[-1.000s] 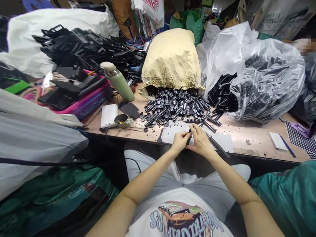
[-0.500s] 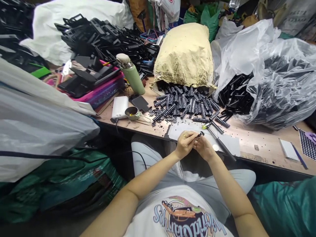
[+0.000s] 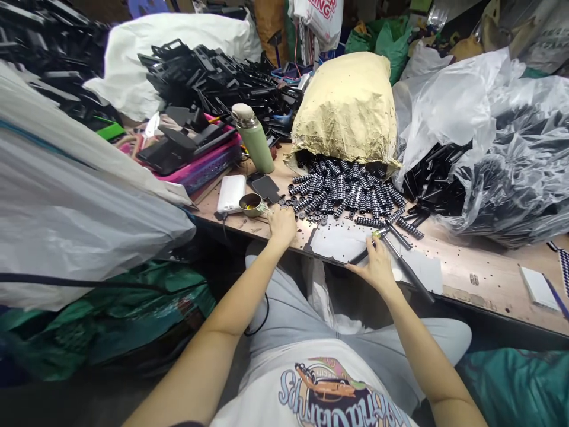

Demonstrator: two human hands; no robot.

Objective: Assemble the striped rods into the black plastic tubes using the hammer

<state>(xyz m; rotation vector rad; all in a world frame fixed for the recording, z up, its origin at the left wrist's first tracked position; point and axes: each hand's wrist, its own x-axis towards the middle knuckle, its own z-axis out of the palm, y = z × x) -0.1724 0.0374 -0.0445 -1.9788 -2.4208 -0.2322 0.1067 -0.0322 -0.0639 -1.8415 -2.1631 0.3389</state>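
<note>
My left hand (image 3: pixel 283 226) is at the table's near edge, beside the handle of a metal cup (image 3: pixel 251 204) and some small black discs (image 3: pixel 323 219). Its fingertips point down and are partly hidden. My right hand (image 3: pixel 377 260) is over the pale sheet (image 3: pixel 340 240), thumb and fingers spread. A short black rod (image 3: pixel 359 257) lies between thumb and fingers. Just beyond that hand is a tool (image 3: pixel 406 267) with a yellow-green end and a long dark handle. Black-and-white patterned rollers (image 3: pixel 340 190) are heaped behind the sheet.
A yellowish sack (image 3: pixel 347 107) stands behind the rollers. To the left are a green flask (image 3: pixel 255 142), a white power bank (image 3: pixel 232 193) and a pink basket (image 3: pixel 207 166). Clear plastic bags of black parts (image 3: pixel 515 154) fill the right side. A white pad (image 3: pixel 539 287) lies farther right.
My hands, together around a small dark part before, have come apart. The left has moved left to the discs; the right has opened by the rod. The view has shifted slightly.
</note>
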